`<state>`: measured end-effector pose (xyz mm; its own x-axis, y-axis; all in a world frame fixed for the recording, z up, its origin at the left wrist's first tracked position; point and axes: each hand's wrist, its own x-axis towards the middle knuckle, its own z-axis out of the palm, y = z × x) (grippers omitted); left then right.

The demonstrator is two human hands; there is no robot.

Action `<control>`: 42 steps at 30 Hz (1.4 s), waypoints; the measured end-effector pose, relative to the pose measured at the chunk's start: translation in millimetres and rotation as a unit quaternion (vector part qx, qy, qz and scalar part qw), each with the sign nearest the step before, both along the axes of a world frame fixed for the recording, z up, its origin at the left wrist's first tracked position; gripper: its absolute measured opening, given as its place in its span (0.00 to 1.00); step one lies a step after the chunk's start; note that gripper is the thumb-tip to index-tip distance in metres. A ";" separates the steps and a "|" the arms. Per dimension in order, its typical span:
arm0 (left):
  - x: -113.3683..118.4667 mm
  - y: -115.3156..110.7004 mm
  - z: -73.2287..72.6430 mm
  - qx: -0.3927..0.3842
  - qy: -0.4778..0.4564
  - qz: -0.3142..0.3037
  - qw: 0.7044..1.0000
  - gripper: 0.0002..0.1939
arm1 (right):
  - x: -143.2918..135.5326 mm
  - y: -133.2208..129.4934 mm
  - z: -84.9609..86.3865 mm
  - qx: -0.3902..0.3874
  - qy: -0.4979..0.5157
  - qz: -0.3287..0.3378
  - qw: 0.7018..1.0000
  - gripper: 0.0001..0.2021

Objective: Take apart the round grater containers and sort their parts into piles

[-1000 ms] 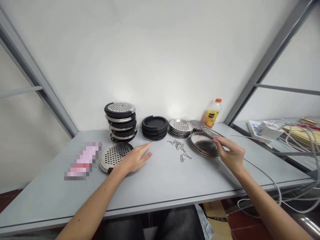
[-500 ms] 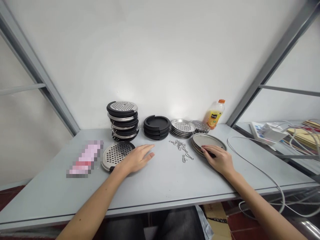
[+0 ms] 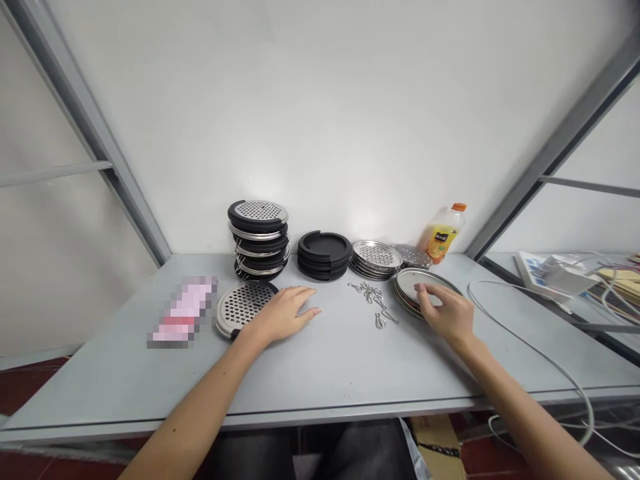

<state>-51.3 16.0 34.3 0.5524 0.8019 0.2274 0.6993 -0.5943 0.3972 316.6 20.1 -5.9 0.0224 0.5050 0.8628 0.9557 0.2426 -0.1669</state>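
Observation:
My left hand (image 3: 286, 315) rests palm down on the table, fingers stretched out. Its back edge overlaps a round grater disc (image 3: 244, 303) with a black rim part, lying low at the left. Over a stack of plain round metal discs (image 3: 409, 279), my right hand (image 3: 447, 313) is curled, thumb and forefinger tips close together in a pinch. Whatever is between them, if anything, I cannot make out. Several small metal clips (image 3: 373, 297) lie loose left of that stack.
Behind stand a tall stack of black-rimmed graters (image 3: 259, 240), black plastic rings (image 3: 324, 257), perforated metal discs (image 3: 377, 257), coarser grater discs (image 3: 413, 255) and an orange-capped juice bottle (image 3: 444, 237). A blurred pink object (image 3: 184, 312) lies left; a white cable (image 3: 520, 343) loops right.
My right hand has risen a little from the plain disc stack, and its fingers have drawn into a pinch. My left hand stays by the grater disc. The whole view has shifted slightly.

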 end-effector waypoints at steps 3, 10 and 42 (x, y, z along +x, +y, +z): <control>-0.1 3.4 -2.3 0.043 -0.001 0.031 0.999 0.25 | -38.0 10.7 14.2 -0.057 0.001 0.120 0.991 0.13; -15.7 17.6 0.1 0.066 0.022 0.196 0.978 0.23 | -129.9 31.1 29.2 -0.150 -0.089 0.275 0.945 0.17; -40.6 24.9 10.8 0.022 0.115 0.149 0.982 0.26 | -144.9 23.5 15.0 -0.249 0.021 0.370 0.895 0.15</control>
